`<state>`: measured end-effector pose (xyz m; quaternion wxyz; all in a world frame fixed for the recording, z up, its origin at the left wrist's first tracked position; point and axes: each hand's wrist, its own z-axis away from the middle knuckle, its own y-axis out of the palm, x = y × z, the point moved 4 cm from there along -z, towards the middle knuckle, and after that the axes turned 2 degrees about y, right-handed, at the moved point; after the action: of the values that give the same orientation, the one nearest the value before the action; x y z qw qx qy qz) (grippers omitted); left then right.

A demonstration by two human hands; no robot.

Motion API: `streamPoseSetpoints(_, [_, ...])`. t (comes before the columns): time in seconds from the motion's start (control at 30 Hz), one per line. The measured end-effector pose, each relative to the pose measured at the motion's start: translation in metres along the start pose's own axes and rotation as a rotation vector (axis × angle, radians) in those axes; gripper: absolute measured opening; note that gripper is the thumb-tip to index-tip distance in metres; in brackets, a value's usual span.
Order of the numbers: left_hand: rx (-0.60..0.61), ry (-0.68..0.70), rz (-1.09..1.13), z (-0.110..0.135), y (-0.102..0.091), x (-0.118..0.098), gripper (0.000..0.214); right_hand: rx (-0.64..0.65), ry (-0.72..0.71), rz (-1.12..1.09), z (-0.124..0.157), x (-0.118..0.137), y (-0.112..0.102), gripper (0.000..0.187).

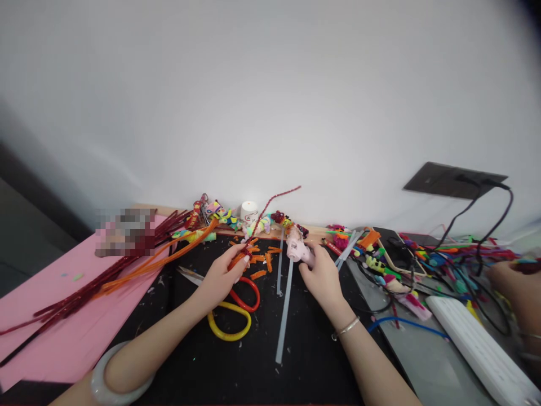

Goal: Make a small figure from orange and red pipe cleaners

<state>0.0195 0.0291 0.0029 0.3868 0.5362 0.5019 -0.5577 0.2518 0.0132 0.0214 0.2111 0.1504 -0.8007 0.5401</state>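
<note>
My left hand is closed on a small orange and dark red pipe-cleaner piece, from which a dark red pipe cleaner rises up to the right. My right hand grips a pale pink glue gun with a clear glue stick trailing out of its back toward me. Both hands are over a black mat. Scissors with a red and a yellow handle loop lie under my left wrist. Short orange cut pieces are scattered between the hands.
Long red and orange pipe cleaners lie on a pink sheet at left. Small colourful figures and a white jar line the wall. At right are tangled cables, a white power strip and another person's hand.
</note>
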Motion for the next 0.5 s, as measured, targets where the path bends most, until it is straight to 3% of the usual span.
streamPoseSetpoints(0.2, [0.098,0.021,0.068,-0.001,0.005,0.002,0.047,0.042,-0.066,-0.472,0.01,0.013,0.01,0.039])
streamPoseSetpoints(0.5, [0.107,-0.045,0.252,0.0,0.007,0.003,0.054,0.099,-0.145,-0.574,0.019,0.028,0.013,0.031])
